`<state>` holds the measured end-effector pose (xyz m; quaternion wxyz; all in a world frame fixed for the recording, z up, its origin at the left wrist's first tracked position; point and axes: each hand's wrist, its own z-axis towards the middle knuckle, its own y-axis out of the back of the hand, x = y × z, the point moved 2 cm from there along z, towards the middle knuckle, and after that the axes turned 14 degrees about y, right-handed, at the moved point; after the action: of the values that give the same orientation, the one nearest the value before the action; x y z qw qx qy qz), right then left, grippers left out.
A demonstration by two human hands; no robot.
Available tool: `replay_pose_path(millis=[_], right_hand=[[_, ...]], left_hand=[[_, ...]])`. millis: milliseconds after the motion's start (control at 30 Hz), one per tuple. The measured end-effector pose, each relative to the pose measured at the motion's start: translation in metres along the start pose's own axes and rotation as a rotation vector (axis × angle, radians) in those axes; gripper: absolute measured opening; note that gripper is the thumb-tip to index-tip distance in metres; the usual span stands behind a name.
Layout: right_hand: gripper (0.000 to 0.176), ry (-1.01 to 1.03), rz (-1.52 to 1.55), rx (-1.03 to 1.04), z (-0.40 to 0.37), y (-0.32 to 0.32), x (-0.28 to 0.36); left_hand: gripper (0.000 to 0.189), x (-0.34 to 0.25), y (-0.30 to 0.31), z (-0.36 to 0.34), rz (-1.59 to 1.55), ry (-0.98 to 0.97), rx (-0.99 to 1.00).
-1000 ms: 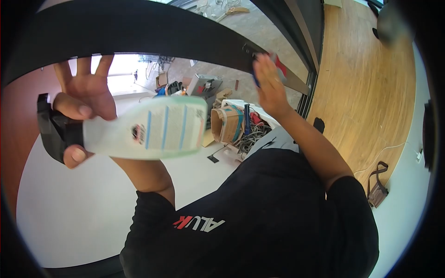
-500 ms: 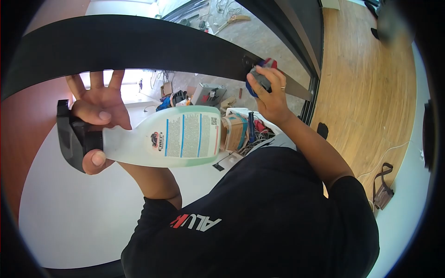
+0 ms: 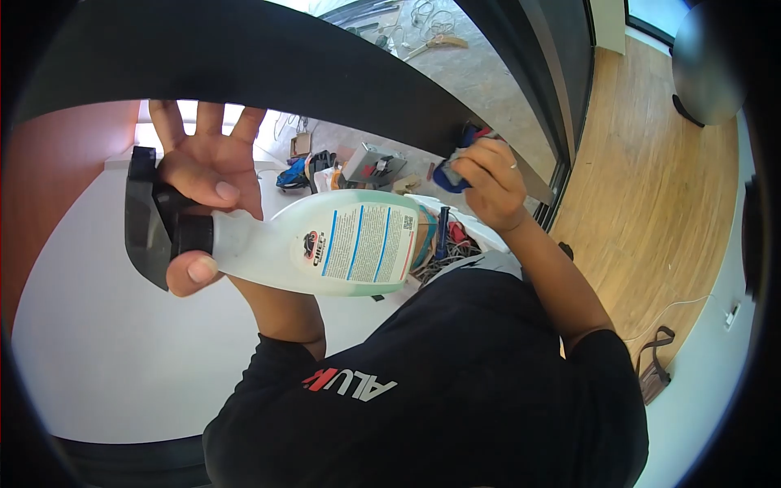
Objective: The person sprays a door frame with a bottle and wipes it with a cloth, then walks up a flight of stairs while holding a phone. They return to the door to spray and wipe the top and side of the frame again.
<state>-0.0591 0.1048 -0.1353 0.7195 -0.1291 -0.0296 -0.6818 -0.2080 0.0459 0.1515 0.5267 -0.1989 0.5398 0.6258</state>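
Observation:
My left hand (image 3: 215,167) has the neck of a spray bottle (image 3: 325,244) gripped between thumb and fingers, while several other fingers stretch up to the edge of a dark frame (image 3: 244,61). The bottle lies on its side in the air, with a black trigger head (image 3: 150,220), pale green liquid and a white printed label. Against the same frame, farther right, my right hand (image 3: 492,183) is closed on a bunched cloth (image 3: 449,173) in blue, grey and red. The fingers cover part of the cloth.
Behind the frame are a silver case (image 3: 374,165), a blue bag (image 3: 293,175) and a box (image 3: 425,236) near tangled cables (image 3: 451,264). A glass pane (image 3: 496,89) adjoins the frame. On the wooden floor (image 3: 634,163) at right lies a brown strapped bag (image 3: 655,381).
The view has shifted, and both hands and the bottle appear farther right. My right hand and the cloth are lower along the frame, and its fingers are bunched more tightly.

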Motion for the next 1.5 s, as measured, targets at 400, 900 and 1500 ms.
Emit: replay_pose_path(millis=[400,900,1500], right_hand=[[0.026,0.128,-0.013,-0.176,0.117,-0.030,0.002],[0.028,-0.085,0.015,-0.150,0.011,-0.009,-0.002],[0.032,-0.439,-0.109,-0.007,-0.167,0.026,-0.024]], left_hand=[[0.043,0.008,-0.010,0.015,0.024,-0.027,-0.048],[0.046,0.003,-0.009,0.010,0.054,0.037,-0.045],[0.043,0.011,-0.019,0.021,0.106,0.109,-0.085]])
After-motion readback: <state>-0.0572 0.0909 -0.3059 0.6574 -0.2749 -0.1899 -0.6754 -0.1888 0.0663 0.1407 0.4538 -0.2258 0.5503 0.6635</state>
